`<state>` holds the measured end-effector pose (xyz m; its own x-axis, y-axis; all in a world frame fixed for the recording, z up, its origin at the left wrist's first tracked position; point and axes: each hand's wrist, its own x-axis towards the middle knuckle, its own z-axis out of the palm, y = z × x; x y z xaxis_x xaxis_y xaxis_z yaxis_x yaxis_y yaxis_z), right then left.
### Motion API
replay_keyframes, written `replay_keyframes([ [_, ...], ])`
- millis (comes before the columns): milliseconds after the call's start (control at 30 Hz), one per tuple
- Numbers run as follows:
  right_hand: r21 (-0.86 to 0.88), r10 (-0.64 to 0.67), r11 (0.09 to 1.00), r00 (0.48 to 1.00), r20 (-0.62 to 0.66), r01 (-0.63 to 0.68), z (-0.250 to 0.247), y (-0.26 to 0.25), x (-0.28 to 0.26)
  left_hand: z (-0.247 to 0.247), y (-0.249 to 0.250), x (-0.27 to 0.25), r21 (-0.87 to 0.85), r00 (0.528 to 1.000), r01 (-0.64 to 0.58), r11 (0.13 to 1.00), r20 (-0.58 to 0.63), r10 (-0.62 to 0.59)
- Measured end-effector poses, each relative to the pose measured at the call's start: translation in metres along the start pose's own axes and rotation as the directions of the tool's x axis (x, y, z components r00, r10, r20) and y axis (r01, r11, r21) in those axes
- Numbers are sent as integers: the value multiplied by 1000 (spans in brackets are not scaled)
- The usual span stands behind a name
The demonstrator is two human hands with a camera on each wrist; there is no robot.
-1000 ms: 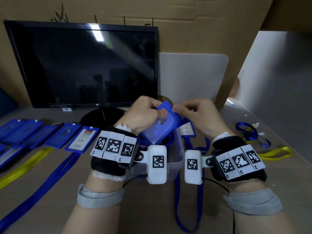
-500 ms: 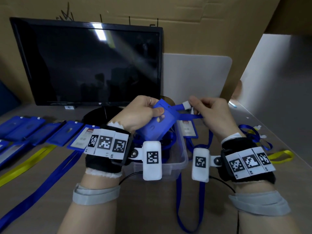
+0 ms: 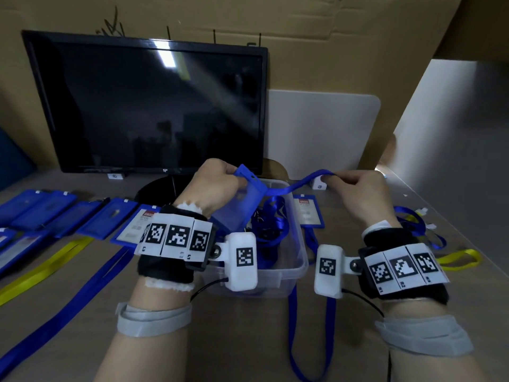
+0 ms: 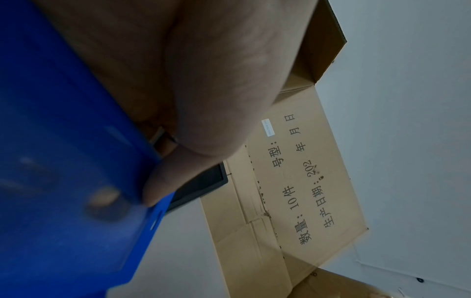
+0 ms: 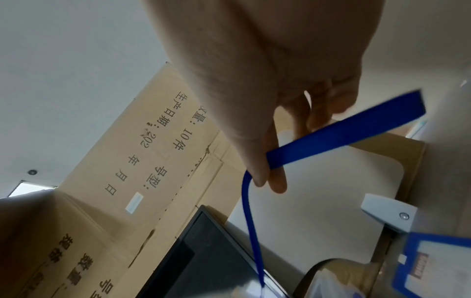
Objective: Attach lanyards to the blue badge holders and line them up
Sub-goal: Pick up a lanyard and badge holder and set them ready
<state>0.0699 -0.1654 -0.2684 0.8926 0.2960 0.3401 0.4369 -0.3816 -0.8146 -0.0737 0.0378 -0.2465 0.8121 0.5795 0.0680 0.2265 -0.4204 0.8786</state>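
Note:
My left hand grips a blue badge holder above a clear plastic bin; the left wrist view shows the holder pressed against my fingers. My right hand pinches a blue lanyard strap that stretches taut from the holder's top edge toward the right. In the right wrist view the strap passes between thumb and fingertips. The rest of this lanyard hangs over the bin's front and loops on the table.
A row of blue badge holders with blue and yellow lanyards lies at left. Another holder lies right of the bin. More lanyards lie at far right. A dark monitor stands behind. Cardboard walls enclose the desk.
My hands have moved apart: the right hand pulled the lanyard strap out to the right until taut, while the left hand kept the holder, now raised slightly over the bin.

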Motion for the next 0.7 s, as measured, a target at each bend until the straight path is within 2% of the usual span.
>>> replay_keyframes([
  [100, 73, -14, 997, 999, -29, 16, 3, -5, -1, 3, 2, -1, 7, 999, -25, 1000, 36, 24],
  [167, 219, 12, 976, 1000, -8, -10, 7, -13, -3, 3, 3, -2, -6, 999, -28, 1000, 42, 28],
  [233, 405, 16, 913, 996, 88, -51, 13, -26, -8, 2, 4, -3, -28, 999, -26, 999, 30, 27],
  [300, 498, -49, 865, 977, 208, -63, 19, -34, -12, 1, 4, -3, -33, 999, -30, 999, 25, 31],
  [333, 477, -83, 877, 960, 269, -58, 22, -36, -14, 0, 4, -3, -31, 999, -34, 999, 22, 34],
  [400, 287, -118, 958, 900, 419, -8, 23, -34, -15, -1, 4, -3, -35, 999, -41, 999, 11, 42],
  [467, 85, -85, 995, 837, 541, 47, 23, -28, -16, -1, 5, -4, -32, 998, -54, 998, 23, 55],
  [500, 33, -67, 998, 827, 559, 59, 22, -25, -15, -1, 6, -5, -28, 998, -59, 998, 28, 60],
  [600, -3, -78, 996, 849, 523, 94, 15, -19, -14, 2, 10, -6, -31, 997, -75, 997, 18, 76],
  [700, 32, -53, 999, 883, 467, 43, 6, -12, -11, 12, 16, -6, -39, 995, -104, 994, 8, 104],
])
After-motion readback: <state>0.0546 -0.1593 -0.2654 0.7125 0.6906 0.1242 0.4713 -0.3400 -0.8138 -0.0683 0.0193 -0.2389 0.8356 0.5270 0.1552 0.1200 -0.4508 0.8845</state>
